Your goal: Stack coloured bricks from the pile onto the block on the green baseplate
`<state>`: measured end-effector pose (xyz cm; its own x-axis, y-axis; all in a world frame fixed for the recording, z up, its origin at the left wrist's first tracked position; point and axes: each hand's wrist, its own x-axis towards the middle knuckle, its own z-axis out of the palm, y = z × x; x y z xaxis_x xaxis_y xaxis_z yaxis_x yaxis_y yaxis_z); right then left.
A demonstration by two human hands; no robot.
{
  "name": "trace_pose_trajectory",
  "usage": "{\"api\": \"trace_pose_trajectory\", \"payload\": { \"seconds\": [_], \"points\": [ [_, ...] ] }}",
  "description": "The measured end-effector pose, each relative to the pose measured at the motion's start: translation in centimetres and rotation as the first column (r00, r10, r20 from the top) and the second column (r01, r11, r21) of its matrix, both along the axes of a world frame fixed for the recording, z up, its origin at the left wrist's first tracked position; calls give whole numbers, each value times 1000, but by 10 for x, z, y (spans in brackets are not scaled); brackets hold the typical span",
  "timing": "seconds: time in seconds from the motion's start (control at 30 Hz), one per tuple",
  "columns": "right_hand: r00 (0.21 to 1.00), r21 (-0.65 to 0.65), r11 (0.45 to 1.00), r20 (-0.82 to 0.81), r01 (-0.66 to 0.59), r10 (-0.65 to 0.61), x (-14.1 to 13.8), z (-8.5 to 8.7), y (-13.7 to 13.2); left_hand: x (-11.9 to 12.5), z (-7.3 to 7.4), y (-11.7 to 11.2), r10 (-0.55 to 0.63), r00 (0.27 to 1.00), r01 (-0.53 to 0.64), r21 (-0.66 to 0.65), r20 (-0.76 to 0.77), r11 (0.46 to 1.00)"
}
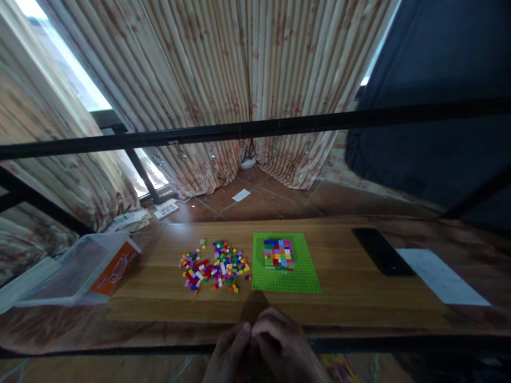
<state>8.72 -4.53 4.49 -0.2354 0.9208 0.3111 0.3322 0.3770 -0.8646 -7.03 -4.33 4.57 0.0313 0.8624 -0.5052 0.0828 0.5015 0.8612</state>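
My left hand [230,351] and my right hand [281,340] meet at the table's front edge, fingers curled and fingertips close together. Whatever may be between the fingertips is hidden or too small to make out. Beyond them lies a green studded baseplate [307,279], with a square block of multicoloured building bricks [279,254] built up on its upper middle. Left of the plate, loose building bricks [225,266] in many colours are spread in a pile, a few touching or close to the plate's left edge.
A black phone [382,251] lies to the right, beside a white sheet of paper [443,276]. At the left stand a clear plastic box [75,271] and its orange label [115,268]. A dark metal bar [239,130] runs across behind the wooden board [339,306], before striped curtains [199,80].
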Motion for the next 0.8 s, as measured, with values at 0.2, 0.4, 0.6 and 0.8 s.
{"api": "trace_pose_trajectory", "payload": {
  "seconds": [0.2,0.4,0.6,0.8],
  "points": [
    [998,-113,993,-41,34,-39,13,-3,-14,13,-4,-19,-48,999,48,64,-13,997],
    [978,-207,976,-175,73,-110,21,-11,-33,31,-14,-30,-74,996,69,108,45,992],
    [954,-301,953,-276,30,-117,31,-4,-41,44,0,-35,-201,957,173,146,208,974],
    [923,-458,888,-360,-48,-135,39,0,-43,48,8,-36,-257,945,227,160,204,961]
  ]
}}
